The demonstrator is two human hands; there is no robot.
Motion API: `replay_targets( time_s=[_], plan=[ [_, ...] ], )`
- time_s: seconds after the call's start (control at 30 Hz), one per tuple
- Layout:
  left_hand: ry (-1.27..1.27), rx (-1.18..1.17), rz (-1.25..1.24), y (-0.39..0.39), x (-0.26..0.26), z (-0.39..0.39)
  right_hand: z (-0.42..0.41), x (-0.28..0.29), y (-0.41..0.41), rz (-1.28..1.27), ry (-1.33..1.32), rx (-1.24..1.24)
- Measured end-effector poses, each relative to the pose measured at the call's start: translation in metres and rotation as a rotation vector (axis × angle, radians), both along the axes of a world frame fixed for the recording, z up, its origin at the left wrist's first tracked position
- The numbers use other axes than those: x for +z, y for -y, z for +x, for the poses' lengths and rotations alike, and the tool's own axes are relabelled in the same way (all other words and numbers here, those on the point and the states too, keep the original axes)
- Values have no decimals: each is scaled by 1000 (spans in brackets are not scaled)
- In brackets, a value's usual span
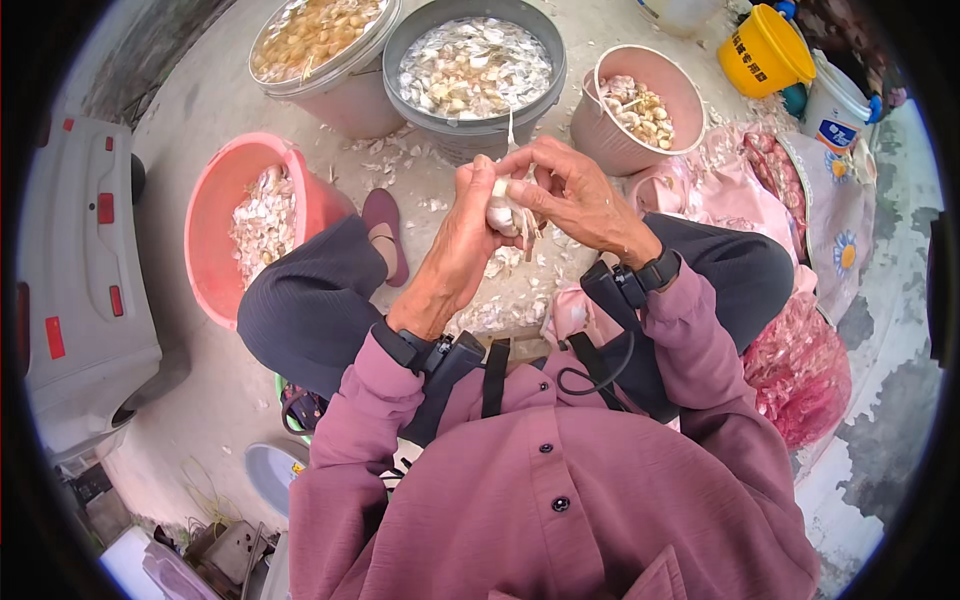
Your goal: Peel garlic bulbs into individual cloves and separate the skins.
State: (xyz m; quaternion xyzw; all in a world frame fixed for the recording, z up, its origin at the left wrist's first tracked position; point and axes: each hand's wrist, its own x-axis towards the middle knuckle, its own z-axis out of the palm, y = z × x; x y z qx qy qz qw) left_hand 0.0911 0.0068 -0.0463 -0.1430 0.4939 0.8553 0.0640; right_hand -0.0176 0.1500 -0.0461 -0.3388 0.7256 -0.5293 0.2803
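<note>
Between my two hands, above my lap, is a garlic bulb (502,216) with whitish skin. My left hand (454,244) grips it from the left, with the thumb along its upper side. My right hand (581,199) pinches at its top and right side with thumb and bent fingers. A pale strip of garlic skin or stalk (511,129) sticks up beyond the fingers, and dry shreds hang below the bulb. Part of the bulb is hidden by the fingers. Straight ahead stands a grey bucket (558,84) with peeled cloves and skins in water.
A pink tub (201,225) with garlic skins stands left of my knee. Ahead are a lidless pale bucket (337,101) of cloves in liquid and a pink bucket (607,142) with garlic. Right lie mesh sacks (799,367); another person (847,34) is beyond. A vehicle (90,262) stands left.
</note>
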Motion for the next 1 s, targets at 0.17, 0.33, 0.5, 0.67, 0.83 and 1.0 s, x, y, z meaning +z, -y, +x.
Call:
replay_targets(
  time_s=[0.17,0.33,0.5,0.67,0.83,1.0],
  plan=[
    [125,-113,-200,7,23,-30,-5,4,-16,-20,-179,-60],
    [-79,-169,-215,6,39,-44,-24,30,-25,-3,164,-212],
    [-35,-122,-187,-15,16,-56,-19,21,-25,5,143,-220],
    [-47,-91,-422,3,1,-50,-36,11,-11,18,-270,-42],
    [-63,-106,-391,-3,6,-61,-43,-1,-8,-78,-167,22],
    [-76,-89,-412,-4,-5,-65,-37,-17,-4,-143,-76,-24]
  ],
)
